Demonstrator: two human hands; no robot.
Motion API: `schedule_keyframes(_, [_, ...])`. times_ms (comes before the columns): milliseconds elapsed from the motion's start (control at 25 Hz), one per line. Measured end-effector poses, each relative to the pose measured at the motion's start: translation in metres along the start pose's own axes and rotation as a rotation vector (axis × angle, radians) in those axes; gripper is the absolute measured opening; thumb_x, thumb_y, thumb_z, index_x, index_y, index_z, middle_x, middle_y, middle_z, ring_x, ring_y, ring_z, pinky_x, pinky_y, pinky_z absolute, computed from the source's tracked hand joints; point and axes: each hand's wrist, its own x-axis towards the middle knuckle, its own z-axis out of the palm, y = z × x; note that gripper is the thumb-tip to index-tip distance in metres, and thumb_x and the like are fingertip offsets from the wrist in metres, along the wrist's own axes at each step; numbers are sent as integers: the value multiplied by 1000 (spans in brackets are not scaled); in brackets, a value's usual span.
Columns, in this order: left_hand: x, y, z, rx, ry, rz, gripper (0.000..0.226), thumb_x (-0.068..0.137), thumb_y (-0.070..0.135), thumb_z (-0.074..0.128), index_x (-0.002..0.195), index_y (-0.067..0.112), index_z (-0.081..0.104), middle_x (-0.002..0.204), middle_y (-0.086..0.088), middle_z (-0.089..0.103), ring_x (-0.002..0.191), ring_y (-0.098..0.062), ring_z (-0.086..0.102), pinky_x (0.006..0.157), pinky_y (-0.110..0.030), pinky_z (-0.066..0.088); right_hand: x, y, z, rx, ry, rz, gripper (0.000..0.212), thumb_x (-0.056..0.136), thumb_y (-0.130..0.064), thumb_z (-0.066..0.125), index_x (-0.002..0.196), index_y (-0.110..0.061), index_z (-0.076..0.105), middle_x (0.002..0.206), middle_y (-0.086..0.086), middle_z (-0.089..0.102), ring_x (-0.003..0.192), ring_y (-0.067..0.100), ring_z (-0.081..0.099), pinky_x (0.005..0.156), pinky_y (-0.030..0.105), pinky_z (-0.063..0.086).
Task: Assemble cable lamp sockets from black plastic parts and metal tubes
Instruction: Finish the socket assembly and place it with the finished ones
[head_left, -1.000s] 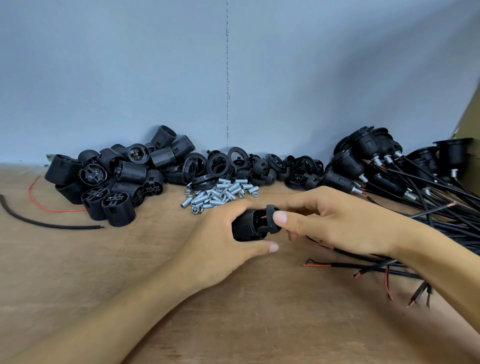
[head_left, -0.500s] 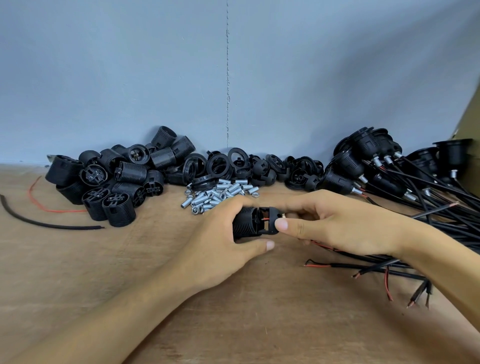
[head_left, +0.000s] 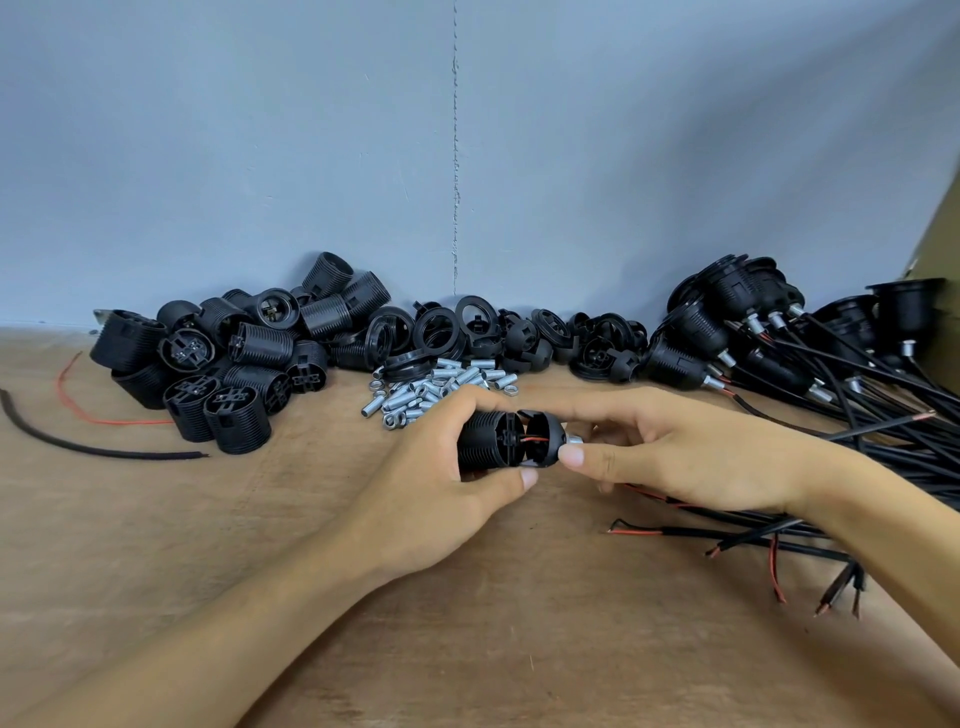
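- Bright, even, diffuse; lit from overhead, judging by shadows lying directly beneath things.
- Only faint, soft-edged shadows on the wooden table (head_left: 467, 649) under the left hand (head_left: 441, 488) and right hand (head_left: 675, 457).
- Small glints on the metal tubes (head_left: 431, 389) just above centre.
- Sharp at centre: ribs of the socket body (head_left: 485, 441) and rim of the cap (head_left: 543, 439) crisply resolved.
- Loose black parts (head_left: 234, 364) at 9 o'clock and cabled sockets (head_left: 727, 332) at 3 o'clock merging into dark masses, little surface detail.
- Grey wall (head_left: 311, 156) slightly darker toward 11 o'clock.
- Wide-angle stretching at 7 and 4 o'clock, forearms enlarged.
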Motion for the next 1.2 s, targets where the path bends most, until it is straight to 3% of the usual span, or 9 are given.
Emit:
schedule_keyframes(120, [0,0,0,-5,4,6,35,74,38,76,103,49,58,100,16,68,94,-6,65,83,-26,52,0,1,0,19,2,9,50,103,-20,54,147,-41,45,147,-21,50,108,30,54,86,29,52])
schedule_keyframes(280, [2,-3,2,27,13,-1,36,80,32,77,106,46,56,105,14,65,100,-5,62,88,-30,50,1,-2,1,43,10,14,50,103,-17,55,146,-39,47,142,-20,55,96,26,51,83,21,47])
schedule_keyframes(360, [2,-5,3,60,5,-5,39,85,25,77,107,46,53,108,15,62,103,-3,59,87,-27,46,1,-2,3,54,30,29,48,102,-17,56,144,-39,51,124,-20,63,86,17,48,80,18,44])
schedule_keyframes(440, [3,-6,3,91,6,1,42,87,23,77,108,47,50,111,16,60,105,-1,57,87,-24,43,1,-1,5,111,91,74,43,98,-19,61,138,-35,58,98,4,61,82,14,49,79,29,45])
schedule_keyframes(560, [2,-6,3,110,16,8,45,82,29,79,109,49,49,113,19,57,107,2,55,87,-23,41,2,-1,8,170,157,82,38,90,-21,69,128,-28,64,98,20,60,84,19,53,81,44,49])
schedule_keyframes(680, [1,-5,4,131,25,-1,53,68,46,80,109,50,47,114,19,58,107,4,55,87,-22,44,2,-1,14,193,195,63,38,84,-30,74,122,-31,69,88,8,62,79,15,52,76,31,47])
schedule_keyframes(800, [1,-3,4,115,39,-6,60,56,60,79,106,48,49,112,17,62,105,3,58,89,-25,48,4,1,20,126,222,63,37,84,-39,72,121,-36,69,80,-10,60,73,9,51,71,29,45])
schedule_keyframes(1000, [2,-3,3,45,90,23,52,57,65,82,99,51,53,105,15,67,99,1,64,82,-24,48,6,2,24,47,267,10,36,94,-37,67,129,-42,64,100,-8,72,82,21,61,82,37,53])
schedule_keyframes(1200, [2,-4,4,86,135,50,46,64,67,78,98,51,52,102,16,64,96,-1,62,76,-20,45,8,2,30,100,323,12,35,94,-31,68,129,-36,65,100,-11,75,82,3,67,81,21,51])
